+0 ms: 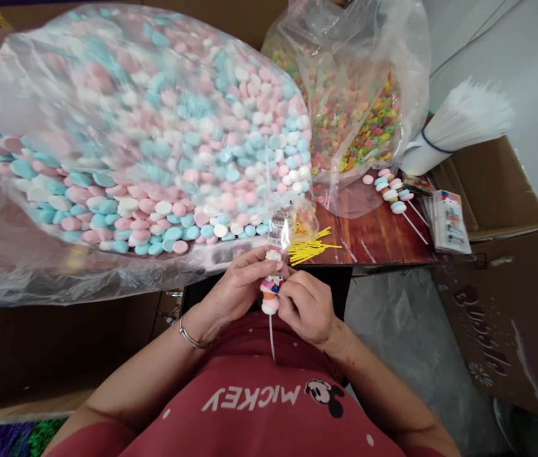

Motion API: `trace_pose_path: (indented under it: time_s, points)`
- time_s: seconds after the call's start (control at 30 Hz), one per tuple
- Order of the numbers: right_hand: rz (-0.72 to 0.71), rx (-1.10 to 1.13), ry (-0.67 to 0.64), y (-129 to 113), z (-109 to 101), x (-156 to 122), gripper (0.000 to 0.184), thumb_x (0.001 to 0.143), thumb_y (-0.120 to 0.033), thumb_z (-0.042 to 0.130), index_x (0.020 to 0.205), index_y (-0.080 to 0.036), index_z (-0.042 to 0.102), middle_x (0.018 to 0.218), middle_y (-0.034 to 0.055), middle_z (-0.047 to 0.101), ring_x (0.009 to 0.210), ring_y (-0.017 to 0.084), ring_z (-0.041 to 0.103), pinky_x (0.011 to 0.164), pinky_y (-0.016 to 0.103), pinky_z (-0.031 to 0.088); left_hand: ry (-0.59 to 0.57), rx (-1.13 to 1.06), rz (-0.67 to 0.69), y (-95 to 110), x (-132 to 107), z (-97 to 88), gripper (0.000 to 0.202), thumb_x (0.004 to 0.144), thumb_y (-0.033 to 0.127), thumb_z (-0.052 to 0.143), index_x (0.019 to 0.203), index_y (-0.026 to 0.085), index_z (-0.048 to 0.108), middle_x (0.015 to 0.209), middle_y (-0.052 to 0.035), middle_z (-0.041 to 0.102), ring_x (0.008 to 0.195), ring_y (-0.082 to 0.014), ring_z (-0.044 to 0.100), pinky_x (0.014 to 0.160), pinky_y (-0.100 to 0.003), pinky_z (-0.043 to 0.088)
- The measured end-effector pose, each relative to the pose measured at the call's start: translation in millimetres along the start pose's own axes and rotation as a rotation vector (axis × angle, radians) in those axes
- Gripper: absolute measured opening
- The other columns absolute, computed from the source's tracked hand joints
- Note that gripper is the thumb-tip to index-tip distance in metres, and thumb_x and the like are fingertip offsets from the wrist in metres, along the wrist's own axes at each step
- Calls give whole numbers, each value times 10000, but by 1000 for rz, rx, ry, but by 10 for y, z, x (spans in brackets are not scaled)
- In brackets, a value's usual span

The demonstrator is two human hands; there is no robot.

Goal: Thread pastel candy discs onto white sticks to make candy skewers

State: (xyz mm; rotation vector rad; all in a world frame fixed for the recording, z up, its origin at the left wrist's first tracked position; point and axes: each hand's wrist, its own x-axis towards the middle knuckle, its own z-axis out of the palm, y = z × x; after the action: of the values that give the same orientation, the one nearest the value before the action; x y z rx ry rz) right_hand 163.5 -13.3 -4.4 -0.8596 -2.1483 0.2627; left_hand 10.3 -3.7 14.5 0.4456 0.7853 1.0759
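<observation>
Candy stick point(269, 303) was upright in front of the person's chest, just off the near edge of the counter point(364, 238), between both hands. Looked like a short stack of soft, rounded pieces: white up top, pink and orange lower down, white at the bottom, with a thin white stick point(272, 339) pointing down toward the red shirt point(249, 431). Clear shiny wrapper point(278, 230) around it, printed in color at the middle, with a barcode-like patch near the top; upper end stood loose above the fingers, somewhat crinkled. Left hand point(235, 285), with a metal bracelet point(192, 336) at the wrist, had its grip closed on the upper part, thumb and fingers pinching through the wrapper. Right hand point(310, 304) had its grip curled closed on the right side, lower down; exact fingertip contact was partly hidden. Yellow ties point(309, 249) lay in a loose pile just beyond the right hand, near a small clear bag of ring candies. Big clear bag point(25, 279) of pink, blue and white candies point(145, 212) filled the left; another clear bag point(414, 63) held multicolored rings point(368, 143). Two bare candy sticks point(395, 190) lay on the counter beside a loose pink candy point(368, 180), near a stack of printed packets point(450, 222) and a bundle of white sticks point(469, 120).
</observation>
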Motion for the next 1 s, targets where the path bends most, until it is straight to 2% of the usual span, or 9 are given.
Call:
trace_pose_path:
  time_s: [0.07,0.17,0.4,0.5,0.6,0.7,0.77,0.87,1.0]
  points:
    - [76,83,25,-14,-13,-8,183,906,-111,468,767,-219,520,700,0,553,670,124,532,665,243,473,-6,-12,57,0,23,29,169,690,232,801,757,112,703,675,-25,671,615,-119,611,599,-220,481]
    - [225,185,60,-82,-35,-66,71,909,-163,481,870,-217,504,784,10,556,687,120,537,651,236,480,108,-49,185,-15,44,102,218,707,305,802,707,135,666,642,-8,653,608,-138,643,600,-242,522]
    - [528,308,-237,-172,-75,-243,97,923,-225,438,887,-211,528,682,-27,545,571,105,503,560,221,382,270,-63,323,63,123,204,318,669,367,835,814,145,659,770,-39,726,637,-184,708,672,-343,603]
    - [620,408,-206,-135,-88,-240,187,946,-281,416,917,-203,583,657,-25,515,564,104,466,562,236,351,186,-68,343,143,164,189,343,668,415,833,776,153,640,807,-53,738,685,-202,718,708,-370,604]
    - [805,745,-195,-108,-81,-219,262,947,-390,444,915,-189,609,579,-55,412,503,88,359,497,227,294,49,-87,350,215,215,153,379,667,463,828,813,172,633,755,-28,711,750,-219,722,739,-377,597]
    - [1006,1150,-160,-95,-39,-200,302,904,-473,507,835,-188,582,500,-103,289,429,65,202,413,210,188,-26,-89,341,226,272,146,412,674,487,825,860,184,618,661,25,637,644,-181,690,647,-332,584]
    - [1080,1277,-127,-90,-8,-192,299,875,-485,541,794,-197,551,478,-123,248,411,55,142,390,205,144,-20,-83,336,193,303,169,426,685,507,818,866,186,604,633,42,611,527,-137,629,535,-281,541]
    - [1034,1151,-100,-79,13,-193,290,895,-470,503,800,-199,544,488,-116,253,415,63,174,390,202,163,27,-79,365,112,329,221,421,708,495,815,891,189,588,605,59,594,414,-84,523,440,-234,461]
    - [758,566,-85,-63,19,-198,257,954,-362,413,870,-187,581,557,-63,387,485,83,349,468,208,289,52,-74,420,9,340,264,399,738,462,807,921,189,581,582,74,567,411,-64,482,490,-235,470]
